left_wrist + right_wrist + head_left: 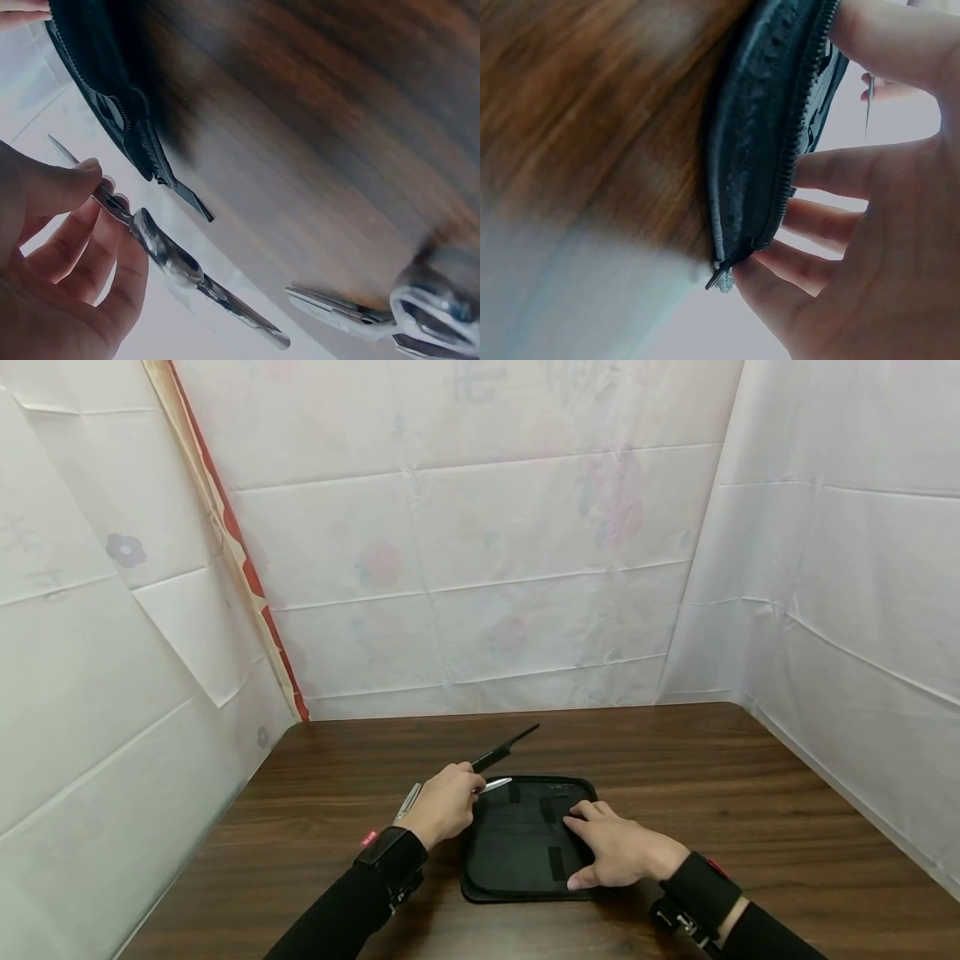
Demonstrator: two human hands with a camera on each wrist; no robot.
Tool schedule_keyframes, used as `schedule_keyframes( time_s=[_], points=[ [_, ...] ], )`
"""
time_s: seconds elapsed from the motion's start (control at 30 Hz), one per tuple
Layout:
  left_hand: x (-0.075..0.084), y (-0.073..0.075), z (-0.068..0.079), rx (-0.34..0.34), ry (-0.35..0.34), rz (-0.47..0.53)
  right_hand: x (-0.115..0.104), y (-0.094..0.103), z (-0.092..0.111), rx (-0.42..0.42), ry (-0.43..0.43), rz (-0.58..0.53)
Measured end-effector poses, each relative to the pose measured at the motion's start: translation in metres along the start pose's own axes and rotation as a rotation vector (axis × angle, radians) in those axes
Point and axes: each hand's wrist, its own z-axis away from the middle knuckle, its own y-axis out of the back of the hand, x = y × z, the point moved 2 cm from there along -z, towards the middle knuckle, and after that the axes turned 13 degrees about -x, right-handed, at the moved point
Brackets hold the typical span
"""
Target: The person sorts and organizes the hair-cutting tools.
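Between thumb and fingers, my left hand [444, 806] pinches a pair of silver scissors [166, 251]. Their pointed tip reaches over the left edge of a black zip case [517, 852], which lies with its dark inside facing up on the table. My right hand [618, 847] rests on the right side of that case, fingers spread and touching its rim beside the zipper [799, 135]. Just past the left fingers is a black tail comb [492, 756], its thin tail pointing away to the right. A second pair of scissors [341, 315] lies on the table.
The case and tools are on a dark wood-grain table [360, 752]. White sheeting [480, 543] hangs behind the table and along both sides. A red-edged strip [243, 560] runs down the back left corner. Small black straps [557, 863] lie inside the case.
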Motion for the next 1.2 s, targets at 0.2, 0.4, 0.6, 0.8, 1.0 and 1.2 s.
schedule_keyframes(
  time_s=[0.2,0.4,0.6,0.8,1.0,1.2],
  points=[
    [-0.0014,-0.0019,-0.003,-0.023,0.023,-0.086,0.0008,-0.0001,0.0008,-0.007,-0.004,-0.003],
    [0.0003,0.0002,-0.0024,-0.027,-0.01,-0.163,-0.0003,0.0001,0.0008,-0.005,-0.003,0.006],
    [0.0038,0.0001,-0.0039,-0.072,-0.031,-0.257,-0.0014,0.0005,0.0007,0.002,-0.002,0.018],
    [0.0031,-0.0011,-0.0057,-0.065,-0.032,-0.329,-0.0022,0.0015,0.0001,-0.001,-0.008,0.025],
    [0.0003,-0.0045,-0.0066,-0.07,-0.025,-0.377,-0.0031,0.0021,0.0003,-0.007,-0.011,0.024],
    [-0.001,-0.0062,-0.0088,-0.078,-0.018,-0.405,-0.0022,0.002,0.0002,-0.016,-0.02,0.026]
  ],
)
